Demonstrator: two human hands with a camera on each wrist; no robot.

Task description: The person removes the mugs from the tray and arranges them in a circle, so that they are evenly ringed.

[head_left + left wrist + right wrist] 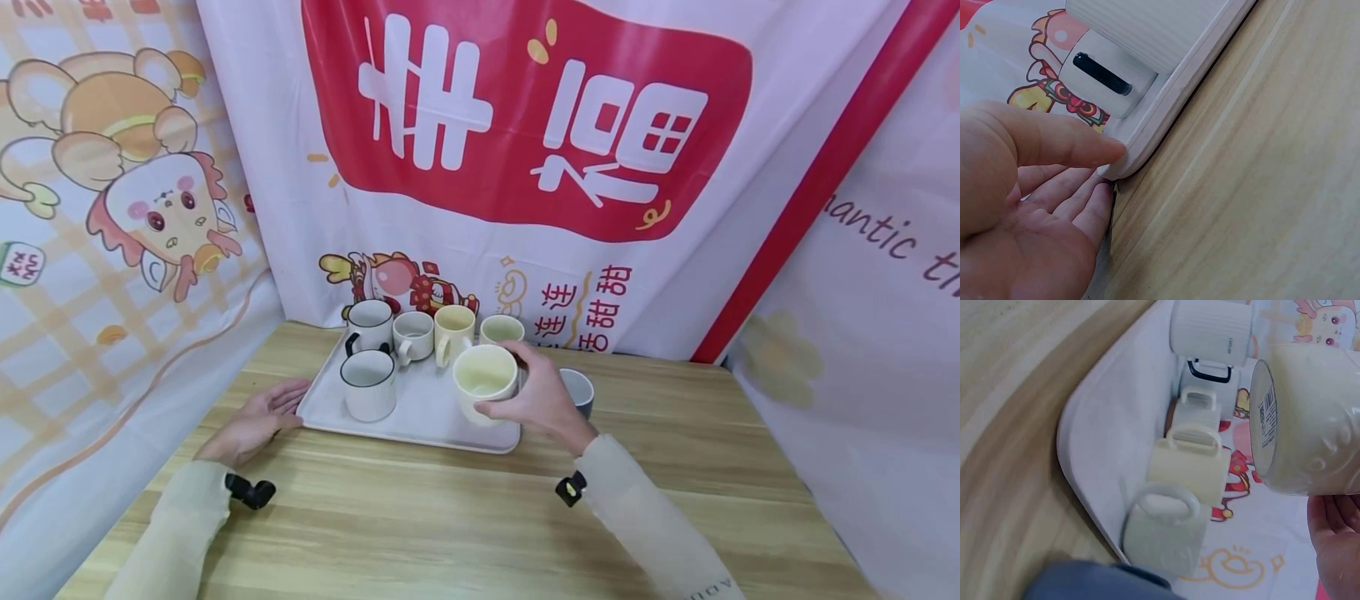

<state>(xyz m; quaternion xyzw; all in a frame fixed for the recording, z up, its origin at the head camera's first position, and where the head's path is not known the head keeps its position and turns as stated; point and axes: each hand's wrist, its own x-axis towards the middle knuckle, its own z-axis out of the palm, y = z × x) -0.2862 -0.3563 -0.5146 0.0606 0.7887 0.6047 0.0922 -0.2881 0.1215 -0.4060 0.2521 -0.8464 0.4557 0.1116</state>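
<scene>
My right hand (543, 396) grips a pale cream-yellow cup (478, 400) above the right front part of a white tray (427, 432). A barcode sticker shows on the cup's underside in the right wrist view, with raised patterns on its wall. At the tray's left front corner, my left hand (258, 421) touches the rim with its thumb and fingers fairly straight. On the tray stand a ribbed white mug (369, 396) with a dark rim, another black-rimmed white mug (369, 321), a small white mug (414, 333), a yellow mug (455, 321) and a pale green mug (501, 329).
A grey-blue cup (579, 390) stands on the wooden table (450, 525) right of the tray, partly behind my right hand. A printed curtain (525, 208) hangs close behind the tray. Another printed cloth (127, 250) borders the left side.
</scene>
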